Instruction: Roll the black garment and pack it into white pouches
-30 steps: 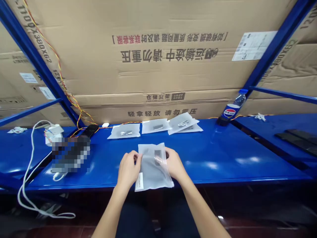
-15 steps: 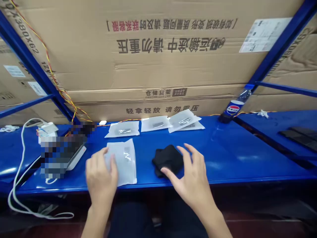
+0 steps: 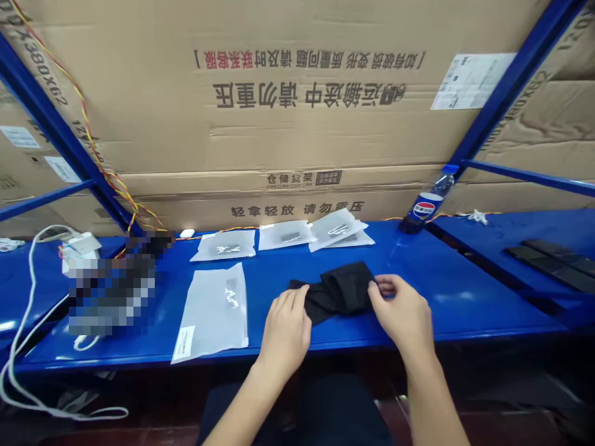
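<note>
A piece of black folded cloth point(image 3: 344, 291) lies partly spread near the front of the blue shelf; what kind of item it is cannot be made out. My left hand point(image 3: 287, 325) grips its left end, fingers curled over the fabric. At the opposite end, my right hand point(image 3: 404, 310) pinches the edge between thumb and fingers. To the left of my left hand, a frosted zip bag point(image 3: 211, 313) with a white label at its lower corner lies flat, touched by neither hand.
Several frosted bags point(image 3: 225, 244) line the back by a cardboard wall point(image 3: 260, 142). A Pepsi bottle point(image 3: 425, 204) leans beside the right blue post point(image 3: 506, 93). White cables point(image 3: 30, 297) and a pixelated dark item point(image 3: 114, 291) are at left. Dark flat objects point(image 3: 548, 266) rest far right.
My left hand has left the frosted bag and moved right onto the cloth. My right hand has closed on the cloth's right edge. The cloth is stretched wider, and the view has shifted slightly.
</note>
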### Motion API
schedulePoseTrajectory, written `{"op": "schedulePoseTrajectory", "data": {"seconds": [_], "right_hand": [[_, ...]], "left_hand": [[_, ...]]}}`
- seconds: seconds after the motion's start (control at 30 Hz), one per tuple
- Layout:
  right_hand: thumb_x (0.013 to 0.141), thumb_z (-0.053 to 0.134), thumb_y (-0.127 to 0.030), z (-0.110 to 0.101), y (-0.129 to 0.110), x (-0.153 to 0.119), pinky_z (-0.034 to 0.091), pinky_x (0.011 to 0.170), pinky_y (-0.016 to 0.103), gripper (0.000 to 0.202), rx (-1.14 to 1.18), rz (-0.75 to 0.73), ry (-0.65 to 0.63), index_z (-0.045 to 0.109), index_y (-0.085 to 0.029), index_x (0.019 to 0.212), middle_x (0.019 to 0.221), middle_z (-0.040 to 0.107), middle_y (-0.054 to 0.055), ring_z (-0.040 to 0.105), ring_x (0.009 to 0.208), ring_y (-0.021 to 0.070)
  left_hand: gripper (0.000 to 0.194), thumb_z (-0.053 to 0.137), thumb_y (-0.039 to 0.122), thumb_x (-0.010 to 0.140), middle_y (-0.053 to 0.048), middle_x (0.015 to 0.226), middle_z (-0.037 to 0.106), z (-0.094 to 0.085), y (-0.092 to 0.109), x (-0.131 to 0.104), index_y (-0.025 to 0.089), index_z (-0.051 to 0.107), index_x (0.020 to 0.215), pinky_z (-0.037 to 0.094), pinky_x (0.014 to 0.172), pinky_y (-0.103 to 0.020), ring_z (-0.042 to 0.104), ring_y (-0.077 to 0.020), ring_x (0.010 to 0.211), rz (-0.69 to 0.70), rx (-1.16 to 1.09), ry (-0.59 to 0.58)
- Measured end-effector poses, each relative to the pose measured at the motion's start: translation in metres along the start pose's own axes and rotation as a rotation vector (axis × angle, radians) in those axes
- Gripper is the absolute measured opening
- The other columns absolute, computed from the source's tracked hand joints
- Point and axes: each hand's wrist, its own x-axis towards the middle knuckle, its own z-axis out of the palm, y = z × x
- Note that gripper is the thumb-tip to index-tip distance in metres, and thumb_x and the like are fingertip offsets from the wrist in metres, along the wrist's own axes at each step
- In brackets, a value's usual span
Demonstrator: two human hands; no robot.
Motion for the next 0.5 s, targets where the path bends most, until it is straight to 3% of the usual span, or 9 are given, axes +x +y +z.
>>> {"op": "schedulePoseTrajectory", "data": {"seconds": [0.07,0.17,0.23,0.3,0.37,0.5], "right_hand": [[0.093,0.054,-0.052,-0.002,0.017,0.005,0.056,0.084,0.057,0.037,-0.101,-0.107,0.015,0.074,-0.021,0.092,0.091,0.077,0.016,0.07,0.091,0.0379],[0.098,0.055,-0.058,0.008,0.015,-0.01,0.055,0.095,0.056,0.047,-0.026,-0.292,0.077,0.072,-0.019,0.12,0.119,0.074,0.019,0.067,0.111,0.0378],[0.094,0.066,-0.061,0.02,-0.001,-0.025,0.055,0.1,0.054,0.055,0.012,-0.422,-0.001,0.068,-0.021,0.131,0.128,0.073,0.017,0.066,0.118,0.0373],[0.095,0.068,-0.058,0.03,-0.015,-0.035,0.055,0.1,0.052,0.047,0.046,-0.495,-0.116,0.071,-0.023,0.127,0.124,0.076,0.014,0.069,0.116,0.0359],[0.1,0.061,-0.053,0.035,-0.022,-0.035,0.058,0.094,0.048,0.035,0.12,-0.433,-0.148,0.075,-0.025,0.116,0.114,0.079,0.011,0.073,0.107,0.0326],[0.096,0.06,-0.054,0.026,-0.007,-0.013,0.058,0.083,0.044,0.04,0.147,-0.033,-0.044,0.073,-0.022,0.117,0.098,0.081,0.01,0.076,0.089,0.0312]], "left_hand": [[0.055,0.047,0.005,0.093,-0.014,0.127,0.074,0.001,-0.003,-0.001,0.017,0.053,0.146,0.061,0.097,-0.049,0.071,-0.0302,0.117,-0.018,0.018,-0.032],[0.059,0.046,0.004,0.092,-0.015,0.134,0.072,-0.001,-0.006,-0.004,0.017,0.052,0.149,0.06,0.101,-0.048,0.07,-0.0299,0.121,-0.034,0.053,-0.035],[0.061,0.047,0.004,0.09,-0.015,0.137,0.071,-0.005,-0.01,-0.005,0.017,0.051,0.15,0.059,0.101,-0.048,0.069,-0.0306,0.122,-0.035,0.089,-0.037],[0.062,0.048,0.005,0.089,-0.016,0.136,0.071,-0.01,-0.019,-0.006,0.017,0.052,0.15,0.06,0.1,-0.049,0.069,-0.0315,0.122,-0.048,0.122,-0.032],[0.059,0.047,0.007,0.091,-0.016,0.133,0.072,-0.018,-0.032,-0.009,0.017,0.054,0.149,0.06,0.1,-0.049,0.07,-0.0319,0.121,-0.079,0.154,-0.017],[0.053,0.045,0.009,0.093,-0.015,0.131,0.073,-0.043,-0.066,-0.016,0.017,0.059,0.144,0.06,0.102,-0.049,0.07,-0.0319,0.121,-0.16,0.225,0.005]]}}
